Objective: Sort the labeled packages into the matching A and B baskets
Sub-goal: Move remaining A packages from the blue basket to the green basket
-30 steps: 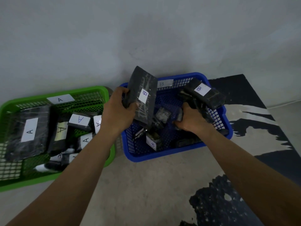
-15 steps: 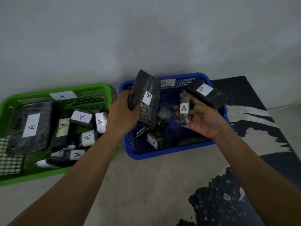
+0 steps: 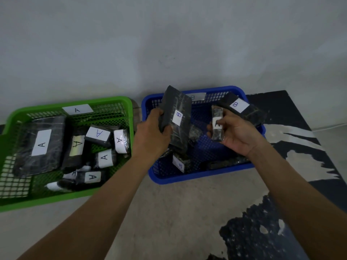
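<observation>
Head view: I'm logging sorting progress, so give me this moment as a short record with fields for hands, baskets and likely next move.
left hand: grips large B package over blue basket
right hand: holds small package, label partly covered by the thumb, looks like A
green basket: tagged A, holds A-labeled packages
blue basket: tagged B, second B package leans on its right rim
likely next: small package to green basket

I count two baskets: green basket (image 3: 56,200) at nine o'clock, blue basket (image 3: 197,176) at three; at least seven A packages (image 3: 41,145), three B packages (image 3: 177,117).
</observation>
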